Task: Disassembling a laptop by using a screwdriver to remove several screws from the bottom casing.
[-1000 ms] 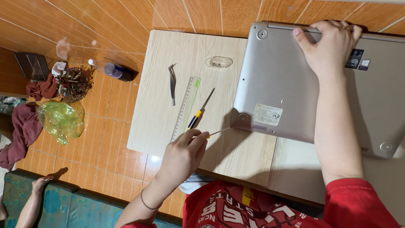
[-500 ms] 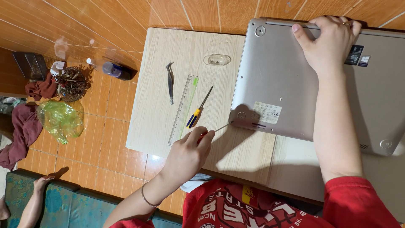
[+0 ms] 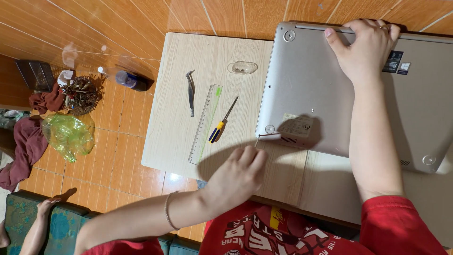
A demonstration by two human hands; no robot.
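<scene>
Left hand (image 3: pixel 238 172) curled narrow around one thin metal tool (image 3: pixel 257 140), tip touching the near corner of one silver laptop (image 3: pixel 311 94) lying underside-up on the tabletop (image 3: pixel 179 137). Right hand (image 3: pixel 365 47) spread wide, pressing flat on the laptop's far edge. Beyond the left hand: one blue-and-yellow screwdriver (image 3: pixel 222 122), one clear ruler (image 3: pixel 205 123), one pair of tweezers (image 3: pixel 190 92), one small clear case (image 3: pixel 242 67).

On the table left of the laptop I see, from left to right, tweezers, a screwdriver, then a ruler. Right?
Not quite. The head view shows the tweezers, then the clear ruler, then the screwdriver, which lies nearest the upturned laptop.
</scene>
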